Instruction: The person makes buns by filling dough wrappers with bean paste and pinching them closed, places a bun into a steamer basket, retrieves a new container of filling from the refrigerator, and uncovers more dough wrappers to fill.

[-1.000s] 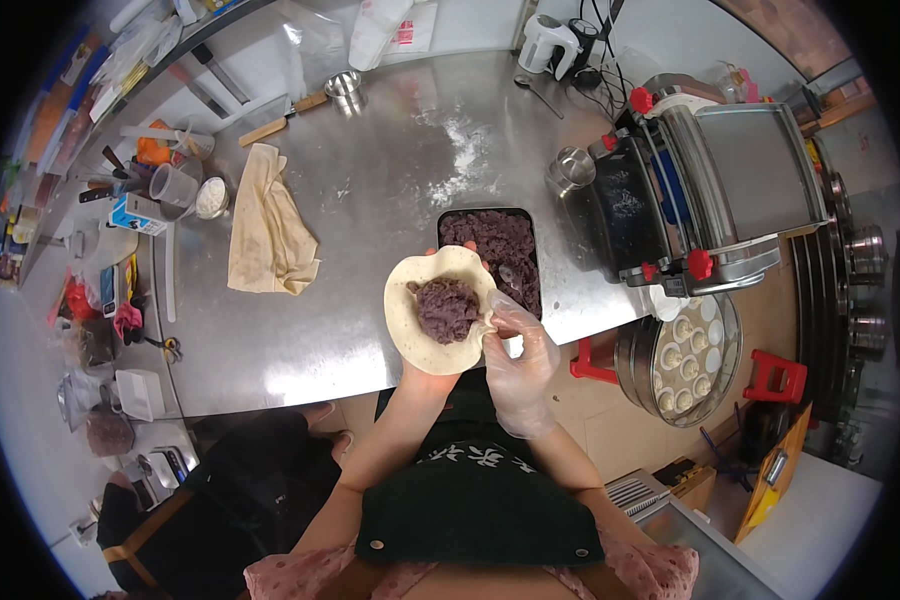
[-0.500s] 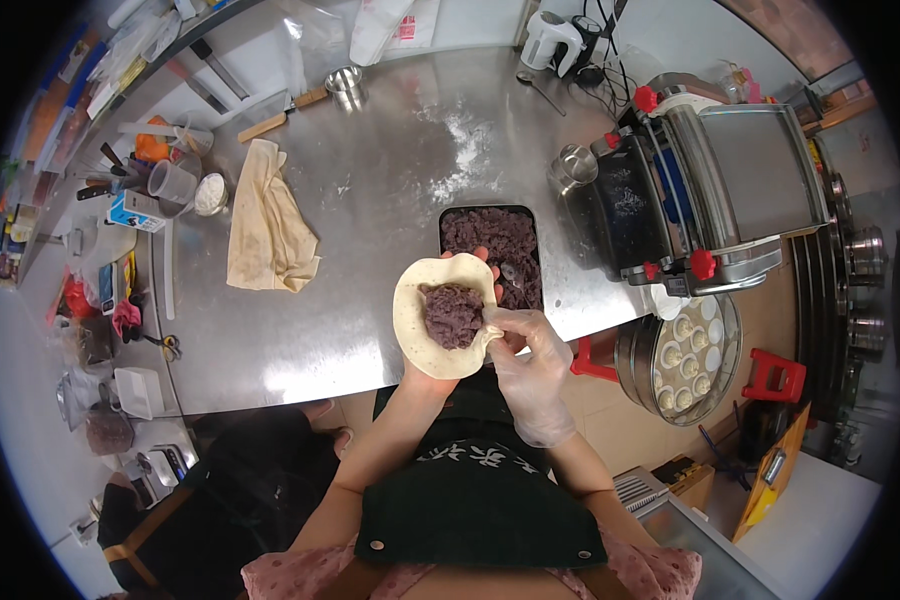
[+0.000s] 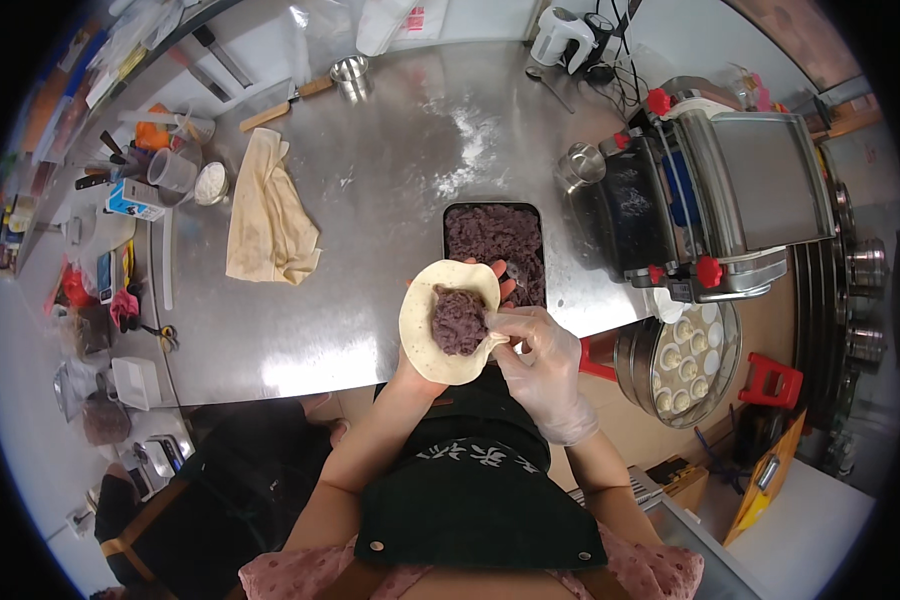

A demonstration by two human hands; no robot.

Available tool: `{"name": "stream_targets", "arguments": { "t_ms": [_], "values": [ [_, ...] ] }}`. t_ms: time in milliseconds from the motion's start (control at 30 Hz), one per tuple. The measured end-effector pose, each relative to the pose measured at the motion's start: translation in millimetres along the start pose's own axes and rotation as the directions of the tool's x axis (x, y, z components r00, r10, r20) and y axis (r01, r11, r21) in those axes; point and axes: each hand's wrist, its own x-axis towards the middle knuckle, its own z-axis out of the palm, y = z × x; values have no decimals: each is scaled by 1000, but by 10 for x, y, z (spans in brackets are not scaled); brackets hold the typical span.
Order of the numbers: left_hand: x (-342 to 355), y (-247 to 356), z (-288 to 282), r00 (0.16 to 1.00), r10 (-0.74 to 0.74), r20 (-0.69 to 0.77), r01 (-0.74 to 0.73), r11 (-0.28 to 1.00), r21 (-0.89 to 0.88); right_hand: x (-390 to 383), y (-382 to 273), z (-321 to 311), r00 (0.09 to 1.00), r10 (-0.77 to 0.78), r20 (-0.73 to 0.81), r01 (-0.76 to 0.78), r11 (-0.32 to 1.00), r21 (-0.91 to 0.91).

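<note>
A round, flat dough wrapper [image 3: 422, 340] with a mound of dark purple filling [image 3: 459, 322] at its middle rests on my left hand [image 3: 418, 384]. That hand supports it from below, its fingertips showing past the far right edge, with most of the palm hidden. My right hand [image 3: 542, 372], in a clear plastic glove, pinches the wrapper's right edge between thumb and fingers, where small pleats are gathered. Just beyond the wrapper, a rectangular tray [image 3: 542, 240] of the same purple filling stands on the steel table, partly covered by my fingers.
A beige cloth [image 3: 267, 215] lies on the steel table [image 3: 370, 170] at left, near a bowl of white powder [image 3: 211, 184]. Flour is scattered farther back. A dough-rolling machine [image 3: 710, 190] stands at right, above a round steamer [image 3: 625, 365] holding several small pieces. Someone in dark clothing [image 3: 240, 480] is at lower left.
The view has shifted slightly. Both hands keep the wrapper in nearly the same pose, with my right fingers still pinching its right edge.
</note>
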Motion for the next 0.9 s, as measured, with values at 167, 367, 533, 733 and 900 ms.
{"name": "stream_targets", "arguments": {
  "t_ms": [167, 367, 533, 733, 900],
  "values": [
    [2, 50, -5, 992, -122, 25, 124, 989, -78, 39, -20, -2, 1000, 11, -16, -9, 995, 97],
    [34, 23, -194, 987, -154, -45, 157, 985, 78, 114, 14, -89, 999, 28, 34, -27, 999, -39],
    [-122, 224, -94, 950, -308, 46, 306, 951, 36, 39, 75, -135, 989, 106, 107, -111, 993, 48],
    [-228, 205, 136, 934, -179, -311, 301, 861, 410, 65, 114, -69, 994, 99, 40, -102, 991, 88],
    [-222, 192, 115, 929, -138, -342, 291, 844, 451, 60, 179, -113, 984, 82, 156, -65, 992, -110]
  ]
}}
